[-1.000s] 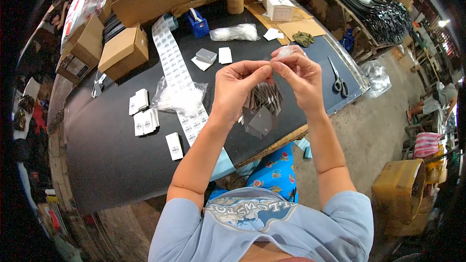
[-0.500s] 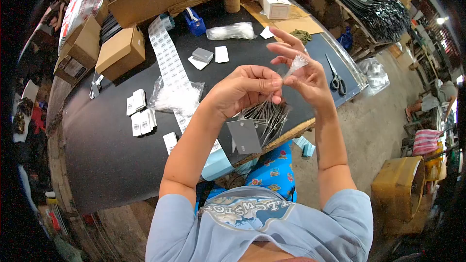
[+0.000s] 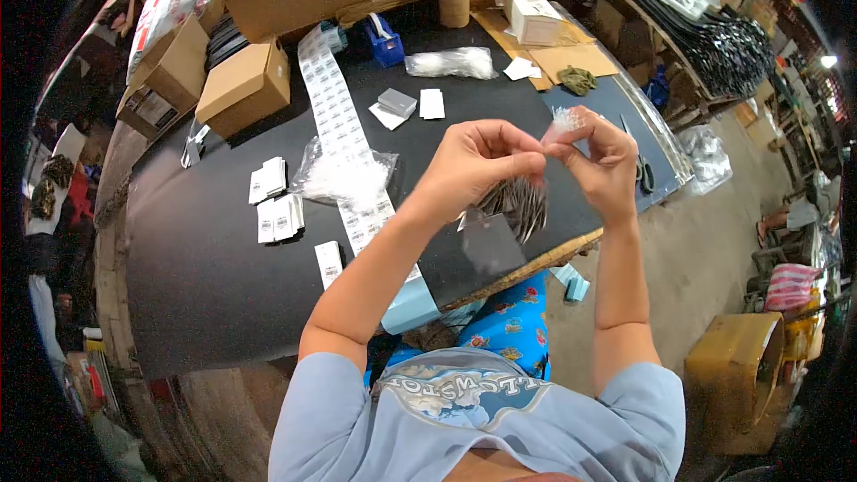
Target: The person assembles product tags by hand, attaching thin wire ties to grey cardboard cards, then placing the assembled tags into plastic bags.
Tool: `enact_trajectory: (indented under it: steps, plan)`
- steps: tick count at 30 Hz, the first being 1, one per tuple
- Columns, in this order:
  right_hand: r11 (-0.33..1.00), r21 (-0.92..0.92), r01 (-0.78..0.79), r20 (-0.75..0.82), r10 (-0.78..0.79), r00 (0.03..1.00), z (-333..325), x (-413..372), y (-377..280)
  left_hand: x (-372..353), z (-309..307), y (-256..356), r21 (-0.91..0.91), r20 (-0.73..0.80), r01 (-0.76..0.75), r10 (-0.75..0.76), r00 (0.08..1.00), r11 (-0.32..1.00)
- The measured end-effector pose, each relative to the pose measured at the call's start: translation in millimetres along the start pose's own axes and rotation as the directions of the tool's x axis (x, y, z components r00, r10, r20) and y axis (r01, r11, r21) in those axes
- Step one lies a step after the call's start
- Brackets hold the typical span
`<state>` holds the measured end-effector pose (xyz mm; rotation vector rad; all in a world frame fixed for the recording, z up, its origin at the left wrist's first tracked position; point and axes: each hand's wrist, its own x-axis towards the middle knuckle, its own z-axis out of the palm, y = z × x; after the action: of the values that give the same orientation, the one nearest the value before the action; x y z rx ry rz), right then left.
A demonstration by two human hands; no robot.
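Note:
My left hand is closed in a pinch, thumb against forefinger, on a bundle of thin tag strings. Its fingertips meet those of my right hand, which is also curled and closed on the same bundle. The clear white plastic ends of the strings fan out above my right thumb and forefinger. Below my hands the strings hang down in a dense, blurred bunch. A grey hang tag dangles from them near the table's front edge, smeared by motion. What lies between the fingertips is partly hidden.
Across the black table runs a strip of printed labels, with a bag of white plastic pieces on it. Stacks of white tags, grey cards, a blue tape dispenser, scissors and a cardboard box lie around.
My right hand's spread fingers have curled in, and both hands have shifted slightly right. The hanging strings and grey tag have swung right. The whole view has shifted a little.

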<state>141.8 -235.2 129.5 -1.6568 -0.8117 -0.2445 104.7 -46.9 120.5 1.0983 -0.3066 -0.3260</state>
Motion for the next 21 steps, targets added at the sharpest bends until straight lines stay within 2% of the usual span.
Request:
enact_trajectory:
  steps: [1,2,3,4,6,8,9,10,11,13,14,16,19,21]
  plan:
    - [0.973,-0.193,0.128,-0.051,-0.14,0.989,3.7,1.5,-0.4,2.5,-1.0,-7.2,0.155,-0.091,-0.149,0.164,0.982,0.977]
    - [0.973,-0.197,0.119,-0.055,-0.132,0.99,6.4,1.3,-3.0,3.9,-0.1,-13.4,0.312,-0.149,-0.27,0.328,0.933,0.911]
    - [0.964,-0.254,0.078,-0.07,-0.099,0.993,8.5,1.2,-6.3,2.0,1.9,-12.0,0.393,-0.165,-0.284,0.371,0.914,0.875]
    - [0.95,-0.31,0.036,-0.087,-0.066,0.994,10.3,0.7,-8.4,2.3,2.0,-13.0,0.384,-0.159,-0.28,0.362,0.919,0.88]
    - [0.952,-0.304,-0.021,-0.094,-0.008,0.996,11.8,0.5,-8.2,4.0,2.0,-14.2,0.656,-0.163,-0.326,0.549,0.82,0.681]
    - [0.984,-0.116,-0.136,-0.078,0.127,0.989,12.6,2.1,-5.0,2.7,6.5,-11.6,0.638,-0.182,-0.335,0.559,0.809,0.693]
    - [0.984,-0.117,-0.133,-0.077,0.124,0.989,12.9,2.9,-3.3,2.6,7.9,-11.3,0.574,-0.234,-0.314,0.519,0.822,0.756]
    - [0.983,0.088,-0.163,-0.113,0.173,0.978,13.5,3.8,-1.5,2.5,8.2,-10.5,0.506,-0.282,-0.292,0.476,0.833,0.812]
    - [0.94,0.291,-0.18,-0.137,0.227,0.964,13.6,5.0,-0.6,2.7,5.5,-9.7,0.508,-0.282,-0.294,0.479,0.831,0.81]
    - [0.926,0.329,-0.182,-0.104,0.228,0.968,4.5,5.8,-1.8,3.4,-1.4,-8.6,0.36,-0.306,-0.243,0.361,0.881,0.901]
    - [0.911,0.367,-0.189,-0.072,0.23,0.971,1.1,5.9,-2.0,3.0,-1.8,-7.8,0.36,-0.305,-0.244,0.361,0.881,0.9]
    - [0.922,0.334,-0.194,-0.092,0.236,0.967,5.7,4.7,0.5,1.7,-0.8,-7.7,0.313,-0.346,-0.192,0.299,0.889,0.93]
    - [0.955,0.249,-0.16,-0.12,0.194,0.974,15.5,2.8,4.6,3.2,-1.7,-12.1,0.319,-0.307,-0.233,0.333,0.892,0.919]
    - [1.0,-0.006,0.01,-0.068,-0.01,0.998,19.2,4.3,9.4,5.2,-0.1,-14.4,0.338,-0.305,-0.241,0.349,0.886,0.91]
